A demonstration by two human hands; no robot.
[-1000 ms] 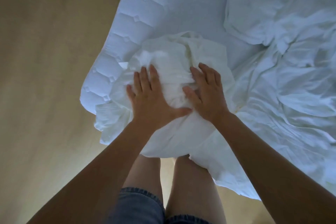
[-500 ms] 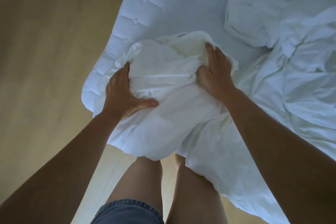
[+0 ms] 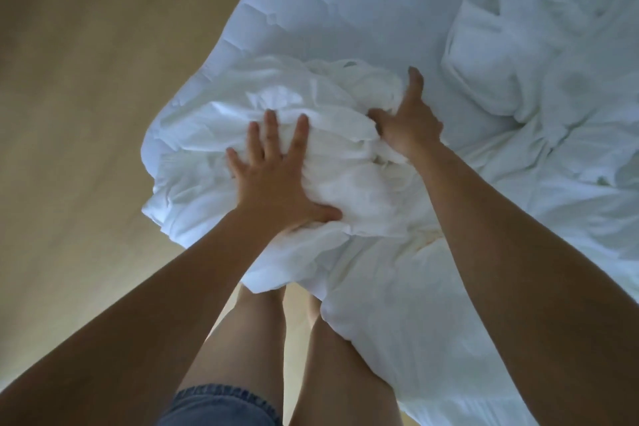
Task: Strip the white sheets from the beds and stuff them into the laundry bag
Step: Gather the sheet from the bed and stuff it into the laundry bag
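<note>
While L hand presses sheet w/ fingers splayed, R hand clutches it.

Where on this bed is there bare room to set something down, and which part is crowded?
Free: the quilted mattress beyond the sheet bundle, bordered on the right by the crumpled bedding; also the floor along its left edge. Crowded: the near corner, where the left hand presses and the right hand grips the bundle.

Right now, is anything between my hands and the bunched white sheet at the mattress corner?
Nothing visible. The left hand presses flat on the bunched sheet and the right hand grips its folds, both in direct contact. The laundry bag is out of view, so that path cannot be judged.
</note>
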